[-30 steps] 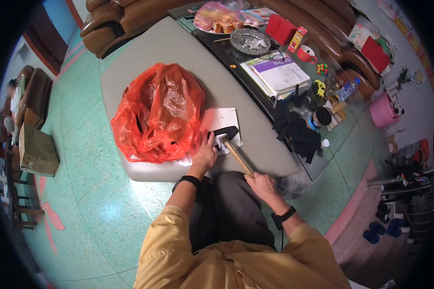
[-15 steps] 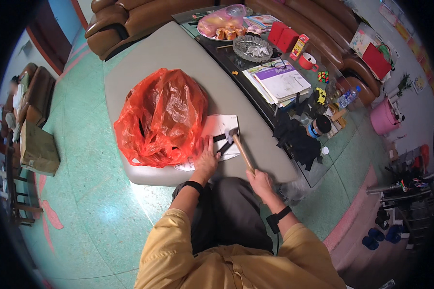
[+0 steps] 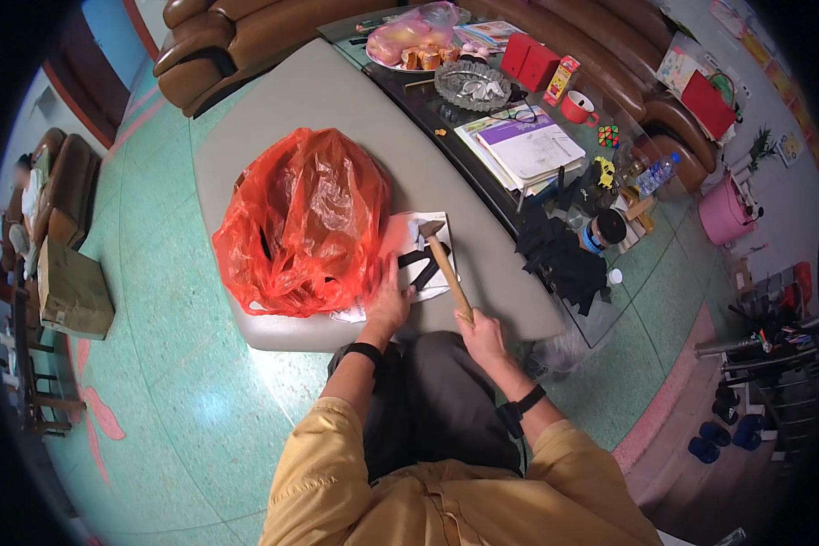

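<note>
My right hand is closed around the wooden handle of a hammer. The hammer's head is over the upper part of a white paper sheet, close to a small pale grey piece. Black strips lie across the paper, forming an angle. My left hand rests beside them with its fingers stretched forward, pressing near the strips' left ends. Just left of that hand sits a large crumpled red plastic bag, covering part of the paper.
All this lies on a grey padded bench. Along its right runs a glass table with notebooks, a glass ashtray, a red mug, a jar and black cloth. A cardboard box stands on the floor.
The hammer's head has shifted up and left over the paper, and my right hand has moved slightly left with it. My left hand has stayed nearly in place.
</note>
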